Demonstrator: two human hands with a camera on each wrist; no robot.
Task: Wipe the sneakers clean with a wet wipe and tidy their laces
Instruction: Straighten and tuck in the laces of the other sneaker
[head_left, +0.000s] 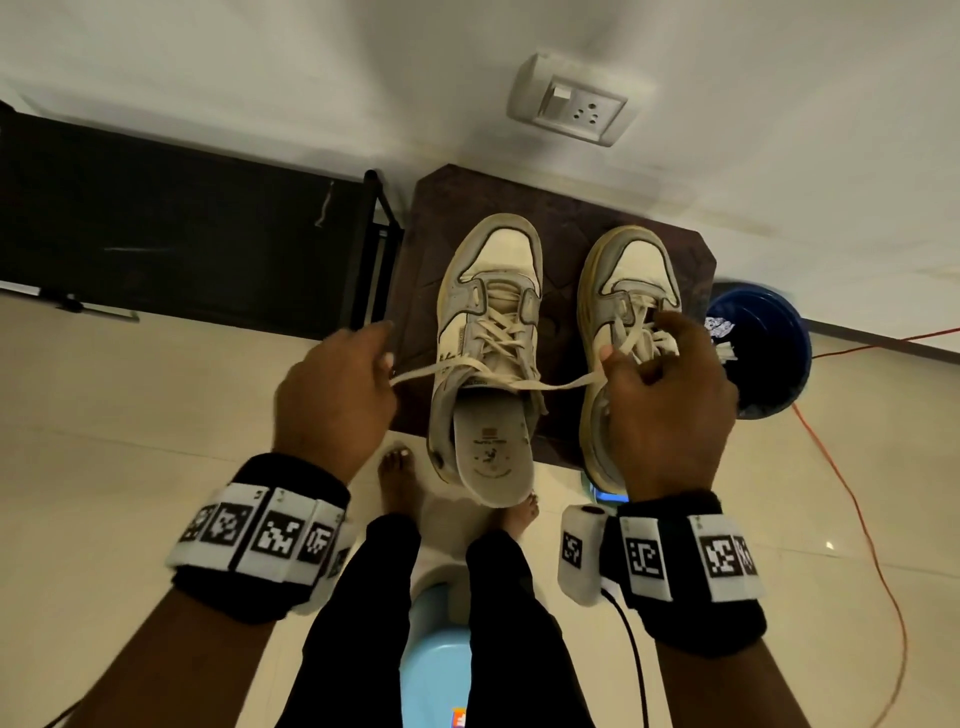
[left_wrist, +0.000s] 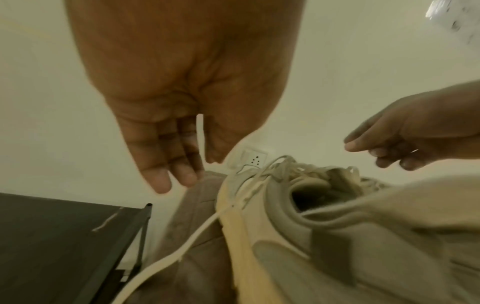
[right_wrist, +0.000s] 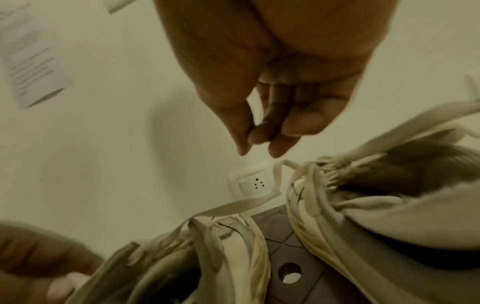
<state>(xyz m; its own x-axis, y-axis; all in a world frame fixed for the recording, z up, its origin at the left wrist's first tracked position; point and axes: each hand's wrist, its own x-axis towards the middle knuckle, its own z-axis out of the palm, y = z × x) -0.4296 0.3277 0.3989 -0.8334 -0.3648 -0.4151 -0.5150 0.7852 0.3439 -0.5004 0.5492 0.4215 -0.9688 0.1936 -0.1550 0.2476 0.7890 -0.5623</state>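
Two worn white-and-grey sneakers stand toes-away on a dark brown stool (head_left: 566, 208). The left sneaker (head_left: 488, 322) has its insole (head_left: 493, 457) sticking out at the heel. A flat cream lace (head_left: 519, 384) is stretched across it between my hands. My left hand (head_left: 382, 364) pinches one end of it left of the stool. My right hand (head_left: 631, 343) hovers over the right sneaker (head_left: 628, 270), thumb and fingers curled round its laces. The left wrist view shows the lace (left_wrist: 182, 246) running toward the left sneaker (left_wrist: 285, 205). A lace loop (right_wrist: 246, 203) shows below my right fingertips (right_wrist: 283, 148).
A blue tub (head_left: 769, 353) holding a white crumpled item sits right of the stool. An orange cable (head_left: 852, 499) trails over the floor on the right. A black rack (head_left: 182, 223) stands left, a wall socket (head_left: 571, 104) behind. My bare feet (head_left: 397, 478) and a light blue object (head_left: 436, 654) are below.
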